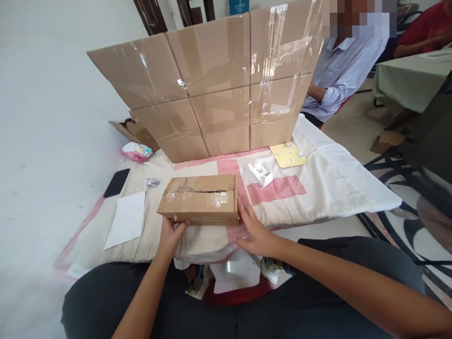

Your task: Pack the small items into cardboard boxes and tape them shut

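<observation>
Grip: the left hand is half curled at the near left edge of the cardboard box, thumb by its lower edge; how firmly it closes, I cannot tell. The right hand is spread wide, fingers against the box's right end, thumb free. Between them, the box sits near the front of the table (whether its base lies flat is unclear). Its torn top seam gapes; hard squeezing could split it further. Pulling nearer could tip it over. Beyond the right hand, a white device risks a knock if the box swings.
</observation>
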The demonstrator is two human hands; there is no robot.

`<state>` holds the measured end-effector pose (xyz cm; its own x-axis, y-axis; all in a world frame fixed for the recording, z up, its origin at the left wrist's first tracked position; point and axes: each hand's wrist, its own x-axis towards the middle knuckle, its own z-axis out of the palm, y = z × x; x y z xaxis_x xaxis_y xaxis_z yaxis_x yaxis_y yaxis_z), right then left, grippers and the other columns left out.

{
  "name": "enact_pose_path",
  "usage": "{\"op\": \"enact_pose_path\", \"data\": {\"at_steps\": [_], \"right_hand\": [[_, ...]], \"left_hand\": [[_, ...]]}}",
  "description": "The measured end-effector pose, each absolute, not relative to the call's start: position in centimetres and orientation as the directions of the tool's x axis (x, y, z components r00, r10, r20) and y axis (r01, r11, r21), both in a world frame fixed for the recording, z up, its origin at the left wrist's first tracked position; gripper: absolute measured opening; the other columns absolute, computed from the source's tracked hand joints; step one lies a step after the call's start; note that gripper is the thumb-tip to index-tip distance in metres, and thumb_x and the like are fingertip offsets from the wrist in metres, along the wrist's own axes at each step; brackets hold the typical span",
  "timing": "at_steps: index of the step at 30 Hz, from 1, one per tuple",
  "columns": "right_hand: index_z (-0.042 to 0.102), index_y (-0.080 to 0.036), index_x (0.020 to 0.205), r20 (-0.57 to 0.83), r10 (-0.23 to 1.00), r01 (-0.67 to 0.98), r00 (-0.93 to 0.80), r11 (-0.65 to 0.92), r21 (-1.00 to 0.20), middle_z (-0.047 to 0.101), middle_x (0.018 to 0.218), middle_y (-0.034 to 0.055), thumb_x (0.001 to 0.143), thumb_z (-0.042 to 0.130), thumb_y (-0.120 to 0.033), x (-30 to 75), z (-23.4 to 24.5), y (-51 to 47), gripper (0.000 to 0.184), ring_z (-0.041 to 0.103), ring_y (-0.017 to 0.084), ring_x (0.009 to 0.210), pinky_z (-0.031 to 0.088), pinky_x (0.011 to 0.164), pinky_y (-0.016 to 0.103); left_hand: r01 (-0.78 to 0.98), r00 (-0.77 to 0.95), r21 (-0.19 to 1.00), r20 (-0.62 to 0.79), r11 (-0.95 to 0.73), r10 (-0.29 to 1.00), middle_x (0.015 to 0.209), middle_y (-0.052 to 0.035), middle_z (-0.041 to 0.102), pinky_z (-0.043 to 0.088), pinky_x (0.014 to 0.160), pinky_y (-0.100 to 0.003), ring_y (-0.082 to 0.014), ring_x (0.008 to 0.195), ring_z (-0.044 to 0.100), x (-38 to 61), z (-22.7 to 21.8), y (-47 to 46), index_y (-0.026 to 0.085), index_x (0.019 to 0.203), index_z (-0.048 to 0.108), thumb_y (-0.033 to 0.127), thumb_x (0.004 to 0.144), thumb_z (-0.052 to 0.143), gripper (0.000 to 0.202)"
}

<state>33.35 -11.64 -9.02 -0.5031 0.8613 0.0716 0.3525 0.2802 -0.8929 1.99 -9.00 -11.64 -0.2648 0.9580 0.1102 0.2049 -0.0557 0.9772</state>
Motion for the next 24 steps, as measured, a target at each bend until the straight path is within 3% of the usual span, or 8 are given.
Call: {"op": "enact_pose_path", "data": {"at_steps": [4, 8, 10, 14, 18, 20, 22, 24], "right_hand": [[0.005, -0.022, 0.166, 0.107, 0.882, 0.331, -0.458, 0.281, -0.901, 0.033, 0.148, 0.0184, 0.083, 0.069, -0.031, 33.7, -8.8, -9.9, 0.105, 0.044, 0.033, 0.138, 0.035, 0.118, 0.055], [0.031, -0.020, 0.157, 0.213, 0.905, 0.331, -0.368, 0.342, -0.880, 0.023, 0.160, 0.0222, 0.079, 0.077, -0.035, 34.6, -8.0, -7.3, 0.092, 0.042, 0.034, 0.140, 0.039, 0.116, 0.056], [0.027, -0.022, 0.160, 0.172, 0.907, 0.333, -0.385, 0.311, -0.890, 0.020, 0.164, 0.0228, 0.076, 0.082, -0.040, 35.0, -7.4, -6.1, 0.102, 0.046, 0.034, 0.137, 0.044, 0.111, 0.056], [0.003, -0.028, 0.166, 0.051, 0.881, 0.313, -0.471, 0.220, -0.924, 0.025, 0.165, 0.0204, 0.070, 0.087, -0.046, 35.3, -5.9, -5.1, 0.129, 0.056, 0.029, 0.128, 0.050, 0.105, 0.049], [0.002, -0.023, 0.166, 0.089, 0.899, 0.346, -0.428, 0.255, -0.903, 0.028, 0.163, 0.0217, 0.061, 0.091, -0.042, 35.4, -4.3, -5.8, 0.139, 0.056, 0.032, 0.128, 0.049, 0.107, 0.048], [0.009, -0.023, 0.166, 0.124, 0.923, 0.332, -0.363, 0.253, -0.909, 0.031, 0.161, 0.0216, 0.062, 0.088, -0.044, 36.8, -3.8, -6.0, 0.132, 0.058, 0.032, 0.125, 0.050, 0.105, 0.048], [0.026, -0.022, 0.160, 0.216, 0.953, 0.291, -0.214, 0.273, -0.917, 0.039, 0.157, 0.0207, 0.060, 0.088, -0.048, 39.9, -3.5, -5.9, 0.120, 0.059, 0.033, 0.124, 0.051, 0.103, 0.048], [0.048, -0.021, 0.142, 0.387, 0.914, 0.262, 0.121, 0.347, -0.901, 0.054, 0.142, 0.0189, 0.052, 0.089, -0.051, 44.4, -3.2, -5.5, 0.103, 0.060, 0.035, 0.122, 0.051, 0.101, 0.049]], "left_hand": [[0.200, -0.285, 0.978, 0.116, -0.060, 0.951, 0.124, -0.0114, 0.062, 0.050, 0.105, -0.044, -0.0270, 0.114, 0.062, 2.1, -11.6, -9.1, 0.020, 0.138, 0.049, 0.043, 0.070, 0.082, 0.079], [0.205, -0.274, 0.977, 0.120, -0.064, 0.954, 0.127, -0.0116, 0.062, 0.048, 0.107, -0.044, -0.0270, 0.117, 0.062, 2.3, -11.4, -9.1, 0.021, 0.138, 0.049, 0.045, 0.072, 0.081, 0.077], [0.211, -0.259, 0.975, 0.118, -0.063, 0.959, 0.129, -0.0117, 0.062, 0.048, 0.106, -0.044, -0.0275, 0.118, 0.061, 2.1, -11.3, -9.1, 0.021, 0.137, 0.050, 0.046, 0.072, 0.081, 0.076], [0.222, -0.223, 0.974, 0.103, -0.052, 0.969, 0.118, -0.0108, 0.066, 0.052, 0.096, -0.044, -0.0279, 0.107, 0.064, 1.5, -10.9, -9.0, 0.019, 0.131, 0.056, 0.048, 0.071, 0.081, 0.072], [0.217, -0.187, 0.970, 0.156, -0.114, 0.970, 0.125, -0.0113, 0.062, 0.052, 0.090, -0.039, -0.0275, 0.111, 0.062, 2.1, -10.6, -9.7, 0.021, 0.136, 0.052, 0.046, 0.075, 0.079, 0.072], [0.233, -0.167, 0.953, 0.236, -0.194, 0.957, 0.143, -0.0130, 0.053, 0.051, 0.089, -0.037, -0.0278, 0.121, 0.057, 3.0, -10.4, -10.3, 0.026, 0.146, 0.043, 0.043, 0.076, 0.079, 0.080], [0.258, -0.112, 0.926, 0.312, -0.276, 0.943, 0.158, -0.0138, 0.040, 0.050, 0.088, -0.037, -0.0285, 0.124, 0.055, 4.1, -10.0, -11.2, 0.029, 0.152, 0.036, 0.040, 0.078, 0.077, 0.085], [0.266, -0.053, 0.910, 0.342, -0.317, 0.938, 0.164, -0.0131, 0.033, 0.050, 0.087, -0.039, -0.0290, 0.124, 0.055, 5.1, -9.3, -12.1, 0.032, 0.154, 0.034, 0.037, 0.083, 0.074, 0.082]]}}
